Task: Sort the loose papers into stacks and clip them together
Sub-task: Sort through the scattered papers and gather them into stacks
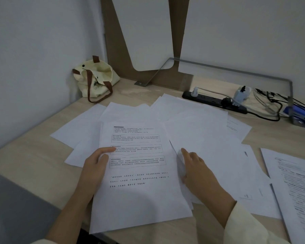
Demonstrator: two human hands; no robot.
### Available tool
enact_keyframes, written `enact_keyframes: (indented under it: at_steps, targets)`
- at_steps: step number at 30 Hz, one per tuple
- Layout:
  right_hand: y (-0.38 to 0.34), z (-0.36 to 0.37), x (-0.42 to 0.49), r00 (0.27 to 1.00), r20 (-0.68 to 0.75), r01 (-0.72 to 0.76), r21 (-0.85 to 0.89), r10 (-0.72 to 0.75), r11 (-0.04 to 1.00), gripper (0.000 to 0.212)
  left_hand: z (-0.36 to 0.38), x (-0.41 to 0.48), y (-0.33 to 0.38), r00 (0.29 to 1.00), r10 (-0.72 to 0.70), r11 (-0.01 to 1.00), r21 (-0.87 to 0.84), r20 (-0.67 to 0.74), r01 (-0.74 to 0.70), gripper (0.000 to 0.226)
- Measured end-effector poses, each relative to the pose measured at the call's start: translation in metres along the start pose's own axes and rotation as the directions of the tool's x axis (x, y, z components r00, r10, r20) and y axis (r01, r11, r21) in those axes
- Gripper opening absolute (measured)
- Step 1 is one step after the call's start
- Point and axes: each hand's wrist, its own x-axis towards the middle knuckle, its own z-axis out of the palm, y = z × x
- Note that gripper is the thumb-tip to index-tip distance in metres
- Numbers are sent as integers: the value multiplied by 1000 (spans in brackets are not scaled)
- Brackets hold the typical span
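Observation:
Loose white papers (pixel 197 124) lie fanned across the wooden desk (pixel 33 155). A printed sheet (pixel 139 191) with boxed text lies on top, in front of me. My left hand (pixel 93 169) grips its left edge, thumb on the printed face. My right hand (pixel 197 169) rests at its right edge, index finger stretched out, fingers pressing on the blank sheets beside it. At the right edge of the desk sits a separate stack of printed pages (pixel 296 187).
A cream tote bag (pixel 95 80) with brown straps stands in the back left corner. A black power strip (pixel 215 102) with plugs and tangled cables runs along the back right, next to a blue object (pixel 301 117). Walls close the left and back sides.

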Motion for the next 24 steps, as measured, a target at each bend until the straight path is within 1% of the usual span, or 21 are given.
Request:
enact_keyframes:
  at_steps: [4, 6, 7, 8, 9, 10, 11, 12, 13, 14, 15, 16, 17, 18, 19, 20, 22, 23, 24]
  targets:
    - [1, 3, 3, 995, -86, -55, -55, 50, 997, 58, 0, 0, 0, 1000, -20, 1000, -20, -1, 20, 32]
    - [4, -3, 5, 989, -122, -97, -91, 85, 991, 40, 0, 1, 0, 1000, -17, 1000, -15, -5, 17, 31]
    - [8, -8, 6, 984, -140, -122, -79, 110, 989, 29, 1, 1, 0, 1000, -13, 1000, -13, -8, 13, 31]
    - [12, -14, 7, 974, -184, -140, -23, 133, 990, 23, 1, 1, 0, 1000, -9, 1000, -12, -9, 9, 31]
    - [18, -22, 7, 957, -239, -151, 75, 165, 986, 22, 0, 1, 0, 1000, -7, 1000, -12, -7, 7, 31]
    - [22, -32, 6, 938, -278, -153, 210, 209, 966, 21, 0, 1, 0, 1000, -7, 1000, -12, -4, 7, 31]
    - [25, -43, 4, 926, -280, -138, 377, 255, 916, 22, 0, 1, 0, 1000, -6, 1000, -8, -1, 6, 31]
    - [24, -56, -1, 927, -241, -111, 555, 286, 825, 21, 0, 1, 0, 1000, -3, 1000, 0, -1, 3, 31]
    - [21, -69, -8, 939, -174, -88, 713, 297, 696, 20, 0, 1, 0, 1000, -2, 1000, 8, -3, 2, 31]
    - [16, -81, -15, 955, -84, -83, 846, 284, 527, 18, 1, 2, 0, 1000, -2, 1000, 12, -6, 2, 31]
    - [14, -90, -21, 971, 0, -88, 929, 239, 359, 18, 1, 1, 0, 1000, -2, 1000, 11, -6, 2, 32]
    - [12, -96, -25, 979, 53, -101, 965, 195, 244, 17, 1, 1, 0, 1000, -2, 1000, 6, -3, 2, 32]
    - [14, -100, -26, 983, 80, -109, 979, 168, 171, 17, 1, 1, 0, 1000, -2, 1000, -2, 0, 2, 32]
    - [12, -103, -26, 982, 105, -124, 986, 156, 115, 16, 1, 1, -1, 1000, -2, 1000, -11, 0, 2, 32]
    - [13, -102, -22, 977, 121, -135, 988, 175, 72, 14, 1, 1, -1, 1000, -5, 1000, -20, 1, 5, 32]
    - [13, -101, -19, 966, 145, -156, 987, 214, 31, 17, 1, 1, -1, 1000, -7, 1000, -26, 0, 7, 32]
    - [14, -93, -4, 934, 205, -219, 976, 293, 15, 49, 1, 1, -1, 1000, -5, 999, -38, 1, 5, 32]
    - [13, -89, 1, 917, 228, -252, 967, 327, 33, 57, 1, 0, -1, 1000, -4, 999, -46, 2, 4, 32]
    - [13, -84, 7, 900, 252, -290, 955, 355, 59, 60, 0, 0, -1, 1000, -3, 999, -51, 4, 3, 31]
